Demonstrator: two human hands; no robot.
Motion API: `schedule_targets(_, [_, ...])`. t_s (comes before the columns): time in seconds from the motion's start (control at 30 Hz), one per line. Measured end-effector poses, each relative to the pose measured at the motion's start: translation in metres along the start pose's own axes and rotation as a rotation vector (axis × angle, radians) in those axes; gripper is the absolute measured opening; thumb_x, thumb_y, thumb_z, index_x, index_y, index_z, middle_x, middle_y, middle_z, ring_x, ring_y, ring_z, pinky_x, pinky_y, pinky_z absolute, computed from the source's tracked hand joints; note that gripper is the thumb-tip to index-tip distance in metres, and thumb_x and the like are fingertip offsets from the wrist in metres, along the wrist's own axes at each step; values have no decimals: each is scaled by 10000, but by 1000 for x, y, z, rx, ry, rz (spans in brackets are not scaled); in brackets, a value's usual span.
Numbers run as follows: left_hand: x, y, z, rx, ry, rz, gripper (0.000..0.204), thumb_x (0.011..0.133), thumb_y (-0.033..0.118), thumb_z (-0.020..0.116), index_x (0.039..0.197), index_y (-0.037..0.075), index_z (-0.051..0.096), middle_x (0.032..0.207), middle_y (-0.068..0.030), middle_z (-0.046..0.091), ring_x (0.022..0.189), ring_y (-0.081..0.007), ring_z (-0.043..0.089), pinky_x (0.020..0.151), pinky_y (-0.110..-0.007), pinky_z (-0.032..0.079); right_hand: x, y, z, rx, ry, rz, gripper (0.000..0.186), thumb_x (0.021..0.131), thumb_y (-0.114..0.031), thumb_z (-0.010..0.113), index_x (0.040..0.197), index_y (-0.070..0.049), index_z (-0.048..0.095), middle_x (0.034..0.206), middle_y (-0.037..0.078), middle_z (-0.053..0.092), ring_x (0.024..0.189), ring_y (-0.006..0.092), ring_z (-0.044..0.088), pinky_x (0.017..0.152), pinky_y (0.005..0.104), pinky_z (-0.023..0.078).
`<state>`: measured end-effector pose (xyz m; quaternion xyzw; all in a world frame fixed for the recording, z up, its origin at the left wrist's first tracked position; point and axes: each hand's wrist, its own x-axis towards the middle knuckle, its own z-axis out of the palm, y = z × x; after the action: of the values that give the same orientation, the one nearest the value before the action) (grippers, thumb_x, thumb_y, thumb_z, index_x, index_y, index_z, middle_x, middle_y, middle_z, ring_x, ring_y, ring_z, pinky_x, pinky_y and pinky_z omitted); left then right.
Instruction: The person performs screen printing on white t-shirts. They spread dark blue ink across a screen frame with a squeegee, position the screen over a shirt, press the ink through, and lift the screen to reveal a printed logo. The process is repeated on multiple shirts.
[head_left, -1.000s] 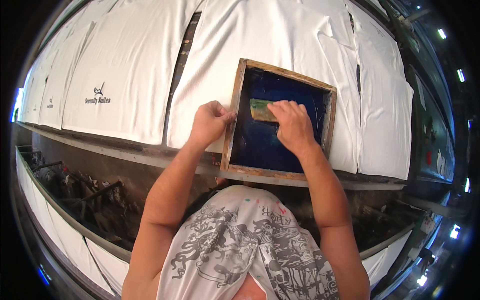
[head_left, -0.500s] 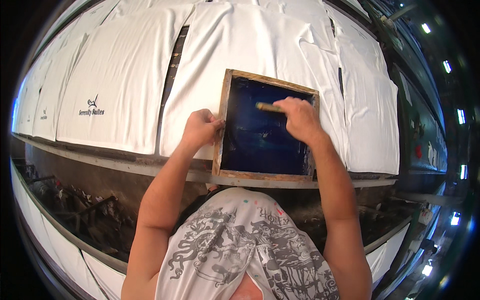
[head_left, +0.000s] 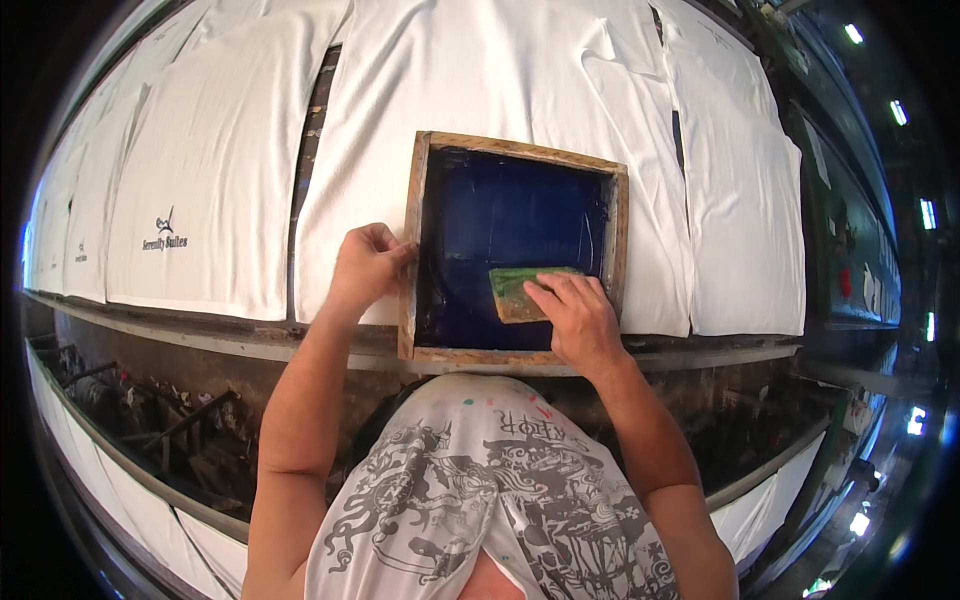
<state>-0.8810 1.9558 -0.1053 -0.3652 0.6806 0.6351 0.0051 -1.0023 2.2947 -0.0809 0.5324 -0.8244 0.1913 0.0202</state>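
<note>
A wood-framed printing screen [head_left: 520, 205] with a dark blue mesh lies on a white towel [head_left: 365, 140] in front of me. My right hand [head_left: 580, 310] is closed round a squeegee [head_left: 515, 297], a flat block with a green upper edge and a tan face. The squeegee lies tilted back over the near part of the mesh, within the frame. At the frame's left side, my left hand [head_left: 377, 262] is closed, its fingertips pinched against the wooden edge. Whatever those fingers grip beyond the frame side is hidden.
Printed white towels [head_left: 200, 180] lie along the table to the left, each with a small dark logo. Another white towel [head_left: 745, 200] lies to the right. The table's near edge [head_left: 250, 330] runs before my body. Behind it is a dark gap with debris [head_left: 190, 420].
My right hand has pulled the squeegee from the upper middle of the mesh toward me, and its broad face now shows. The left hand stays at the frame's left side.
</note>
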Motion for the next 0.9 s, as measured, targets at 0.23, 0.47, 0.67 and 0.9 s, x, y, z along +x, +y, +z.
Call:
schedule_targets(0.23, [7, 2, 0, 38, 20, 18, 347, 1017, 115, 895, 816, 70, 615, 673, -29, 661, 493, -120, 628, 440, -281, 522, 99, 37, -32, 92, -148, -42, 440, 926, 83, 608, 1269, -74, 836, 1143, 115, 820, 1106, 349, 733, 967, 480, 555])
schedule_targets(0.47, [0, 2, 1, 79, 43, 34, 349, 1024, 115, 889, 810, 63, 617, 686, -28, 662, 512, -102, 617, 445, -275, 518, 118, 16, 24, -76, 18, -63, 392, 979, -2, 671, 1349, -47, 793, 1264, 132, 777, 1140, 348, 720, 997, 490, 550])
schedule_targets(0.67, [-3, 4, 3, 74, 20, 26, 358, 1030, 120, 882, 809, 67, 605, 678, -29, 663, 507, -105, 614, 451, -283, 501, 44, -29, 31, -69, 26, -138, 400, 978, -34, 677, 1363, -41, 787, 1323, 140, 760, 1186, 330, 705, 1035, 498, 538])
schedule_targets(0.9, [0, 2, 5, 95, 50, 75, 350, 1047, 122, 863, 817, 74, 604, 671, -33, 668, 509, -111, 624, 460, -291, 513, 80, 17, -34, 99, -205, -2, 450, 924, 58, 608, 1289, -85, 828, 1178, 150, 820, 1129, 385, 767, 1014, 517, 596])
